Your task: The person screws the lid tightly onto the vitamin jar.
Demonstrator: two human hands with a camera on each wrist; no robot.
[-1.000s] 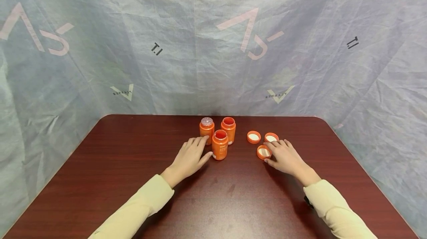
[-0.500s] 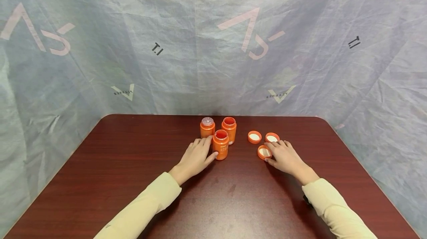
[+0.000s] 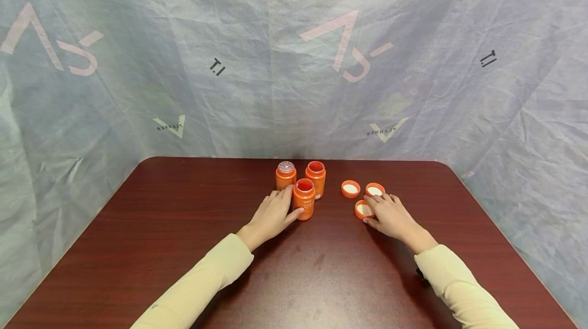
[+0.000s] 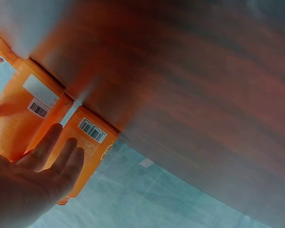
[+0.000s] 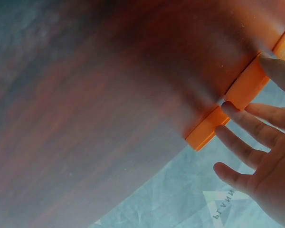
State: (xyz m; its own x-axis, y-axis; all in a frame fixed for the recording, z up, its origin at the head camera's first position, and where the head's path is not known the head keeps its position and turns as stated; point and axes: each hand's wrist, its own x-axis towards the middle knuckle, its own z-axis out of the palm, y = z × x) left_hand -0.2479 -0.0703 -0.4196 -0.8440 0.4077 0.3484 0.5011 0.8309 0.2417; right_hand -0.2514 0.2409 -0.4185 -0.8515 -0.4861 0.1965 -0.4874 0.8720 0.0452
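Observation:
My left hand point(image 3: 270, 214) grips the nearest of three upright orange bottles point(image 3: 304, 200), thumb on its front and forefinger at its left side. That bottle's mouth is uncovered. In the left wrist view the bottle point(image 4: 19, 104) sits between thumb and fingers, with other fingertips before a second barcoded bottle point(image 4: 92, 137). On the right, my right hand point(image 3: 391, 215) pinches the nearest orange lid point(image 3: 363, 209) between thumb and forefinger, its white inside facing up. The right wrist view has its remaining fingers spread beside another lid point(image 5: 204, 130).
Behind the gripped bottle stand a bottle with a pale, patterned top point(image 3: 285, 176) and an uncovered bottle point(image 3: 318, 181). Two more upturned lids lie beyond the right hand, one at the left point(image 3: 350, 189), one partly hidden point(image 3: 374, 189). Grey cloth point(image 3: 266, 89) surrounds the dark red table point(image 3: 184, 201).
My left hand has slid right and closed in on the nearest bottle, its thumb coming onto the front. My right hand has stayed at the lid.

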